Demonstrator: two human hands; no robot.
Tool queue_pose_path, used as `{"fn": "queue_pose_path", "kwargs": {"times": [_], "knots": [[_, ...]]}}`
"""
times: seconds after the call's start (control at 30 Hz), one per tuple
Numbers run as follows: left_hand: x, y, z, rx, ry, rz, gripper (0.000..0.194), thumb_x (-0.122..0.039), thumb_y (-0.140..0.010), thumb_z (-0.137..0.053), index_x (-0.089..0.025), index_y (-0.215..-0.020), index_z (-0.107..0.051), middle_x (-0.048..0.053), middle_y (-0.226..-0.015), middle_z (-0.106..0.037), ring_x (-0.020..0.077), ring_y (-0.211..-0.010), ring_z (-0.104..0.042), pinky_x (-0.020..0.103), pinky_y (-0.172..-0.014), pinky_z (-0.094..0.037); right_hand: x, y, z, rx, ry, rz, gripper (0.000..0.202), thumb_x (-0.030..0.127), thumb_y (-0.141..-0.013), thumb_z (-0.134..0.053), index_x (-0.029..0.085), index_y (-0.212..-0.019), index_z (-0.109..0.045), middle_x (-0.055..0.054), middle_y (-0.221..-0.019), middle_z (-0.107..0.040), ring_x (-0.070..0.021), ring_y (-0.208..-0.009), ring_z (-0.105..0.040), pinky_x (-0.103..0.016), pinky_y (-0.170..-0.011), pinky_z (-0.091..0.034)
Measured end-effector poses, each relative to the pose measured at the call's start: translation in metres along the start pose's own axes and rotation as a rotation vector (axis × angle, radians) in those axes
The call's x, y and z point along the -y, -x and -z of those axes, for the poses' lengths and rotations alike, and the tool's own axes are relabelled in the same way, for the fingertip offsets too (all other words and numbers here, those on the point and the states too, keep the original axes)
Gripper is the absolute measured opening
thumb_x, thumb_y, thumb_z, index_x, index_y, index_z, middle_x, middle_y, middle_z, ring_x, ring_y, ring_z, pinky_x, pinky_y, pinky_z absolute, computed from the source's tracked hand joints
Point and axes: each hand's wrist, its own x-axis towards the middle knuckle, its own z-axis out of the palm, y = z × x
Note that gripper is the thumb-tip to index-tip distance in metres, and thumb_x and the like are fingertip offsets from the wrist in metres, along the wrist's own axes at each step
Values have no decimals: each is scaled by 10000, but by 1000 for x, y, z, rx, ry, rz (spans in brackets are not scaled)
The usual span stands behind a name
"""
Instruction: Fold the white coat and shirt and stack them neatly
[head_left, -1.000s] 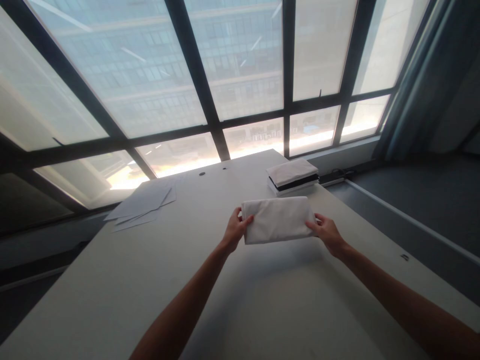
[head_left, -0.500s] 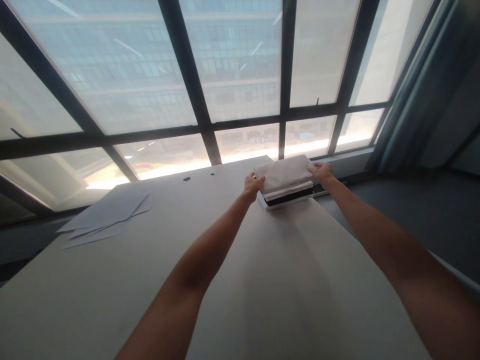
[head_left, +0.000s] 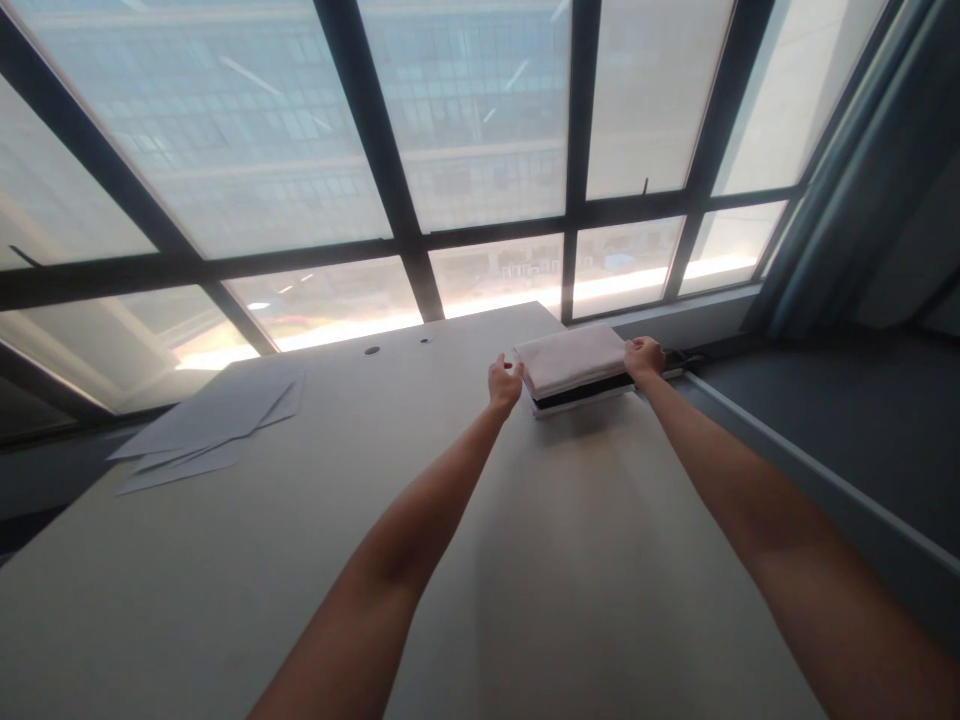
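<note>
Beyond the far edge, a wall of tall window panes (head_left: 480, 130) crossed by dark frames, with a grey-blue curtain (head_left: 862, 170) hanging at the right. Below that, a broad pale counter (head_left: 570, 560) running from the near edge up to the glass. Stretched out long and nearly straight across it from the lower corners, two bare forearms, converging toward the far right corner. Lying on the counter there, close to the window sill, a stack of folded cloths (head_left: 579, 372): a white piece on top, a dark layer under it, a white layer at the bottom. Over at the far left, well apart from the stack, a loose fan of white paper sheets (head_left: 214, 425), flat on the surface. Raised just beside the stack's left end, the left hand (head_left: 504, 383), back toward the camera, thumb up, fingers (head_left: 515, 371) loosely spread and holding nothing; touching the cloth edge or barely clear of it, cannot tell which. Set against the stack's right end, the right hand (head_left: 643, 357), curled narrow over the top cloth's edge and resting on it, though a true grip cannot be made out. Between the two hands, only the stack itself. Farther back on the counter, near the window, two small dark round holes (head_left: 372, 351), well left of the left hand. Between forearms and stack, bare surface.
</note>
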Motion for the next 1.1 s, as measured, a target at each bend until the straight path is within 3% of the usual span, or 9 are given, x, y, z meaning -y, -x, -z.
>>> {"fn": "queue_pose_path", "kwargs": {"times": [0.13, 0.23, 0.33, 0.47, 0.63, 0.73, 0.87, 1.1], "knots": [[27, 13, 45, -31, -93, -30, 488, -217, -927, -484, -72, -1393, -500, 195, -1265, -609, 245, -1124, -615, 374, -1035, -439, 24, 47, 11, -225, -21, 244, 360, 199, -827, -465, 154, -1143, -631, -167, -1214, -599, -306, -1166, -499, -503, -1016, -371], [58, 41, 90, -11, -211, -127, 523, -228, -922, -481, -88, -1425, -471, 180, -1343, -576, 255, -1265, -537, 391, -1116, -379, 40, 116, 10, -189, -150, 525, 355, 170, -813, -448, 161, -1126, -614, -137, -1160, -611, -270, -1141, -505, -477, -1045, -356], [88, 81, 134, 37, -398, -192, 542, -260, -944, -439, -83, -1457, -428, 181, -1440, -509, 262, -1372, -445, 415, -1160, -332, 49, 204, -4, -4, -255, 661, 318, 166, -834, -441, 178, -1101, -614, -117, -1144, -616, -249, -1172, -505, -449, -1065, -356], [111, 144, 187, 95, -581, -204, 558, -307, -969, -403, -67, -1472, -403, 196, -1497, -446, 271, -1430, -368, 435, -1179, -291, 57, 310, -31, 382, -171, 674, 331, 224, -883, -474, 178, -1170, -633, -130, -1282, -590, -255, -1216, -510, -429, -1058, -385], [116, 211, 240, 142, -669, -168, 552, -320, -987, -369, -94, -1489, -388, 168, -1531, -412, 260, -1467, -297, 462, -1199, -220, 80, 382, -52, 667, 7, 611, 424, 288, -923, -471, 153, -1307, -592, -145, -1425, -523, -255, -1325, -456, -407, -1098, -350], [119, 233, 255, 175, -683, -101, 546, -304, -975, -385, -111, -1486, -402, 145, -1540, -405, 254, -1469, -292, 460, -1205, -203, 91, 405, -51, 759, 100, 684, 480, 320, -948, -449, 126, -1376, -547, -164, -1495, -458, -262, -1385, -398, -411, -1139, -288], [124, 245, 254, 263, -680, -61, 546, -271, -960, -389, -124, -1486, -409, 122, -1539, -413, 240, -1463, -307, 466, -1215, -174, 92, 420, -40, 906, 196, 875, 528, 370, -980, -412, 152, -1456, -474, -152, -1595, -307, -269, -1474, -253, -457, -1183, -175], [123, 250, 248, 385, -718, -185, 536, -321, -982, -376, -177, -1498, -405, 77, -1579, -353, 221, -1482, -259, 450, -1224, -152, 88, 419, -30, 991, 293, 930, 557, 407, -984, -403, 174, -1488, -436, -145, -1602, -290, -256, -1491, -211, -453, -1196, -103]]}}
